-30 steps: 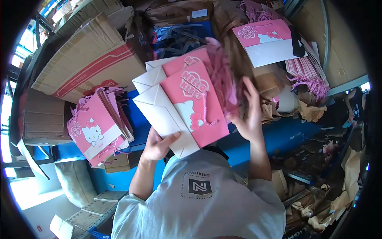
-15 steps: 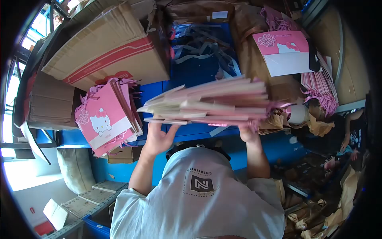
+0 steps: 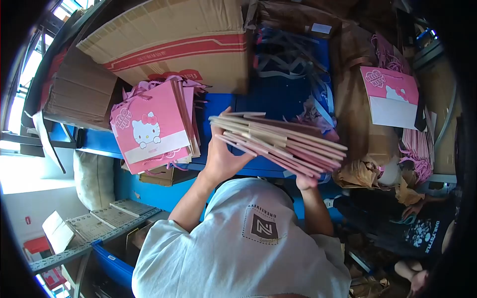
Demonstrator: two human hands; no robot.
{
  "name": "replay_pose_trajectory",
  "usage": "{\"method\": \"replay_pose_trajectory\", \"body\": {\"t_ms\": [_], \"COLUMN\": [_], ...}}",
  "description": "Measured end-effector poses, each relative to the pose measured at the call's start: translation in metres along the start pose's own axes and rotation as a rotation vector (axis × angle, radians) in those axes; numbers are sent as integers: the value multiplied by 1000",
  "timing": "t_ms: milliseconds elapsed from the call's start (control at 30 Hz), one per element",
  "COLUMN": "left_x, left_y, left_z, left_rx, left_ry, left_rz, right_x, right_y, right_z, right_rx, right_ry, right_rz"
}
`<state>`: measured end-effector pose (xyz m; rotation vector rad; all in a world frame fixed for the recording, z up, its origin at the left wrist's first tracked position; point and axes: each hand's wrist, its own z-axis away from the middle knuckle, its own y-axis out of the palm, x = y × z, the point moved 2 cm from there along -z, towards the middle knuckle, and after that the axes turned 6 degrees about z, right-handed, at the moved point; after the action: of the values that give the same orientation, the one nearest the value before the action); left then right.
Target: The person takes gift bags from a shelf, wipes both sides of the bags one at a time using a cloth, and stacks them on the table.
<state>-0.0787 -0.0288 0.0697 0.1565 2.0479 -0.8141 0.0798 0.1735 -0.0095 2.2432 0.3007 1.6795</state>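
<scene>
1. Your stack of flat paper bags (image 3: 285,144) is in the air above the worktop's (image 3: 268,99) front edge, about midway along it, with the thin sides of the bags facing up.
2. Your left hand (image 3: 218,156) grasps the stack's left end, thumb on the near side and fingers reaching round the far side. Spread that thumb so it bears on several bags, not just the nearest one.
3. Your right hand (image 3: 306,182) grips the near right corner of the stack; most of its fingers are hidden behind the bags. Match its pressure to the left, since an uneven squeeze could fan the layers.
4. The bag edges don't line up: some jut out at both ends. Level them by tapping lightly, without bending the card.
5. Mind the pile of pink bags (image 3: 149,130) at the worktop's front left corner, in front of the cardboard box (image 3: 194,54); its lower part overhangs the front edge, so a knock could tip it.
6. Hold the stack clear of the loose strips (image 3: 285,62) towards the back edge and the crumpled brown paper (image 3: 355,174) near the front right corner, as either could snag a bag.
</scene>
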Motion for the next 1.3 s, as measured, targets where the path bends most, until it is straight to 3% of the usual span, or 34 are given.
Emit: {"method": "replay_pose_trajectory", "body": {"t_ms": [33, 67, 133, 233, 367, 400, 533, 567, 733, 900, 1033, 1233, 1300], "left_x": [-2, 0, 13, 24, 14, 11, 4, 8, 38, 55, 61, 55, 49], "left_y": [0, 2, 9, 17, 12, 11, 4, 7, 24, 32, 32, 32, 28], "left_z": [-2, -1, 3, 5, 2, -1, -1, -6, -16, -15, -5, -9, -8], "left_rx": [-20, -15, 8, 37, -53, -48, -191, -186, -141, -187, -181, -230, -220], "left_ry": [202, 198, 41, -118, -116, -122, -235, -243, -189, -124, -270, -175, -266], "left_rz": [-142, -138, 11, 168, 151, 156, 129, 92, 94, 114, 247, 213, 257], "right_x": [-6, -5, -16, -20, -26, -23, -5, -4, -6, -8, -8, -4, -6], "right_y": [3, 0, -12, -13, -6, -2, 17, 20, 8, 0, 1, 3, 5], "right_z": [1, 7, -33, -15, -15, -17, -14, -17, -59, -62, -61, -59, -56], "right_rx": [-1, -3, -4, -14, -268, -270, -487, -503, -612, -536, -572, -578, -593], "right_ry": [-5, -7, -13, -16, -448, -439, 82, 93, -50, -144, -189, -192, -154], "right_rz": [-15, -31, -61, -86, 833, 836, 628, 631, 561, 646, 665, 710, 657]}}
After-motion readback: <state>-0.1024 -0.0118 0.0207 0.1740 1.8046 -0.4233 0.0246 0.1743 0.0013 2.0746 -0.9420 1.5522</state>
